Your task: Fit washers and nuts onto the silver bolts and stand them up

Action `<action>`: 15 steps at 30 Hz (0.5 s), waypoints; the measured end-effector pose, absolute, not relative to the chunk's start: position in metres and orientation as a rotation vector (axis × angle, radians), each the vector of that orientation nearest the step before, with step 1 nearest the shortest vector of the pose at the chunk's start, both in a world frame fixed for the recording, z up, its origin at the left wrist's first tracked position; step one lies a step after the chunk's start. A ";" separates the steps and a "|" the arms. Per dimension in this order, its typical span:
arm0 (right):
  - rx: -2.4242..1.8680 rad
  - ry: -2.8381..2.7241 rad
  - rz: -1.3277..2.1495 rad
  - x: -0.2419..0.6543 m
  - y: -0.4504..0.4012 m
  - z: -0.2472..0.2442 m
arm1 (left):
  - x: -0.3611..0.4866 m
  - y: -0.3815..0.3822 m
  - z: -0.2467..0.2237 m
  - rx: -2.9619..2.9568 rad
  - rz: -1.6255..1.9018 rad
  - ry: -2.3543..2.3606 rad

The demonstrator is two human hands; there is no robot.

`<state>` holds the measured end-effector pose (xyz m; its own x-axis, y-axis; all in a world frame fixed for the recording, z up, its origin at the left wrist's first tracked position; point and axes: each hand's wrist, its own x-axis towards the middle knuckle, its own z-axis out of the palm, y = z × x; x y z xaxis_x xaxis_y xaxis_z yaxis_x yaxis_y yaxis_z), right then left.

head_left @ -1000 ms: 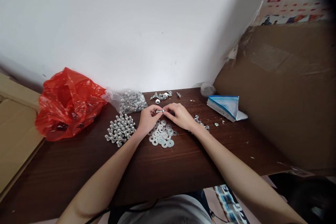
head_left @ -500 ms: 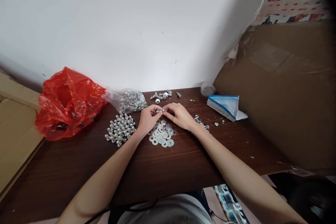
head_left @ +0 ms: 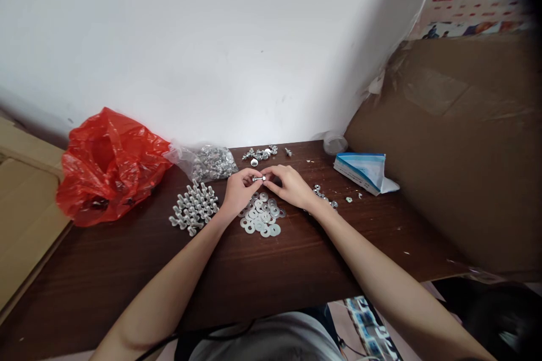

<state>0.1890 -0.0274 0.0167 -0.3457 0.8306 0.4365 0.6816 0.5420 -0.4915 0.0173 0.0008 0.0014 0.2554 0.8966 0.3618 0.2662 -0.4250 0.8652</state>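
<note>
A small silvery bolt [head_left: 258,179] lies sideways between my two hands above the table. The fingers of my left hand [head_left: 239,189] pinch its left part. At its right end, where a nut seems to sit, the fingertips of my right hand [head_left: 290,185] are closed on it. Just below my hands is a loose heap of flat washers [head_left: 259,215]. Light grey bolts [head_left: 193,206] stand grouped left of my left hand. Small nuts [head_left: 318,192] lie partly hidden behind my right wrist.
Fastened bolts [head_left: 262,154] lie near the wall, beside a clear bag of hardware [head_left: 214,162]. A red plastic bag [head_left: 112,163] is at the left. To the right are a round clear container [head_left: 334,144], a blue-and-white packet [head_left: 362,170] and a large cardboard box [head_left: 470,146].
The fingers of my right hand have shifted very slightly at the bolt's right end. Both hands otherwise keep their place.
</note>
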 end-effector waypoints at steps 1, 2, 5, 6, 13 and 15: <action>-1.210 -2.114 0.297 0.189 -0.027 0.017 | 0.017 0.000 0.002 1.845 1.177 1.059; -1.208 -2.110 0.298 0.189 -0.027 0.016 | 0.018 0.000 0.002 1.844 1.177 1.058; -1.218 -2.122 0.291 0.189 -0.028 0.017 | 0.018 -0.001 0.003 1.843 1.170 1.055; -1.224 -2.127 0.289 0.189 -0.028 0.017 | 0.018 -0.001 0.003 1.844 1.165 1.055; -1.252 -2.156 0.277 0.188 -0.029 0.019 | 0.017 0.001 0.001 1.851 1.163 1.055; -1.254 -2.161 0.279 0.188 -0.029 0.019 | 0.017 0.001 0.001 1.854 1.157 1.056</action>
